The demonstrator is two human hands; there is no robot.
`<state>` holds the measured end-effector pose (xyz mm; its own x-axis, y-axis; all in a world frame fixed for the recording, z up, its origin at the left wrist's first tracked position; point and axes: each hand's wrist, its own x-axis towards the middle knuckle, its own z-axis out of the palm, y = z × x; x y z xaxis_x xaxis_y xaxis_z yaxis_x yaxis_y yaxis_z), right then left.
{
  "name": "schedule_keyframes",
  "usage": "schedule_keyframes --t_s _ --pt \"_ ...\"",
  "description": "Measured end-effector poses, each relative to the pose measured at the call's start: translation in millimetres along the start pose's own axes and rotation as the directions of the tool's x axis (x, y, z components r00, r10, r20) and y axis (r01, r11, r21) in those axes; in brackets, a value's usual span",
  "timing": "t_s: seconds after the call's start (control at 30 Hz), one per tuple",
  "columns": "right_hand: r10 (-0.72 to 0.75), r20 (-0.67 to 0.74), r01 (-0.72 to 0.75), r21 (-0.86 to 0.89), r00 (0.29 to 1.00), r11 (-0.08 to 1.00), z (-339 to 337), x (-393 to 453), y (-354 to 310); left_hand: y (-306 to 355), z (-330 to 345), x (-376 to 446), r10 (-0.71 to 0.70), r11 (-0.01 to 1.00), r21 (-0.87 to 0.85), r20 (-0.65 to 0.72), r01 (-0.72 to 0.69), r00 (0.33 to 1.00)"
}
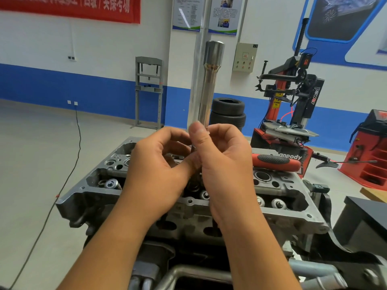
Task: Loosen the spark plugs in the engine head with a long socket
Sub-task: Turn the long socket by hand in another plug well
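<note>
A: Head view. Landmark is the engine head [189, 203], so everything is placed off that. Long socket [206, 86] stands upright above its middle, wide end up, lower end hidden behind the hands.

B: Hands?

A: Right hand [225, 164] pinches the socket's lower shaft, thumb up along it. Left hand [156, 164] is curled in beside it, fingertips at the same spot; looks like it holds the shaft too, but the contact is partly hidden.

B: Is the socket in a plug well?

A: Can't tell, the hands cover the bottom. My read is it's raised or only just seated.

B: Spark plugs visible?

A: No. Only valve springs and open bores along the engine head.

B: Ratchet?

A: Red-and-black handle [276, 162] lies on the engine head's far right edge, apart from the socket, untouched.

B: Progress?

A: Early, I'd judge. No driver on the socket and no plug out. Seating, fitting the handle and turning each plug all seem left.
</note>
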<state>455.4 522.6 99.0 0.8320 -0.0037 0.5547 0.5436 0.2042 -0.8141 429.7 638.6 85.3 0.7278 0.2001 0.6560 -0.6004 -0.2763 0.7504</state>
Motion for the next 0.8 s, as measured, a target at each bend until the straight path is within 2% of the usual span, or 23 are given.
schedule_keyframes --t_s 0.1,0.23,0.37,0.5,0.7,0.8 --pt "-0.017 0.015 0.017 -0.017 1.0 1.0 1.1 0.4 0.8 0.7 0.2 0.1 -0.002 1.0 0.026 -0.004 0.002 1.0" --pt "-0.056 0.041 0.058 -0.049 0.998 0.997 2.4 1.2 0.7 -1.2 -1.8 2.9 -0.023 1.0 0.003 0.132 0.022 0.991" --pt "-0.028 0.043 0.028 -0.003 0.999 1.0 2.1 -0.2 0.4 -3.0 -0.3 1.9 -0.019 0.999 0.044 0.044 0.018 0.999" --pt "-0.052 0.035 0.054 -0.036 0.998 0.998 0.4 -0.3 1.1 -2.4 1.6 0.7 -0.005 0.995 0.095 -0.027 0.008 1.0" --pt "-0.049 0.013 0.05 -0.058 0.999 0.997 2.2 1.0 2.1 -1.1 -1.0 1.1 -0.006 0.994 0.109 0.216 -0.018 0.976" --pt "0.01 -0.005 -0.01 0.007 1.0 1.0 2.2 2.0 0.5 -1.3 -0.5 1.6 -0.021 0.993 0.122 0.196 -0.003 0.98"
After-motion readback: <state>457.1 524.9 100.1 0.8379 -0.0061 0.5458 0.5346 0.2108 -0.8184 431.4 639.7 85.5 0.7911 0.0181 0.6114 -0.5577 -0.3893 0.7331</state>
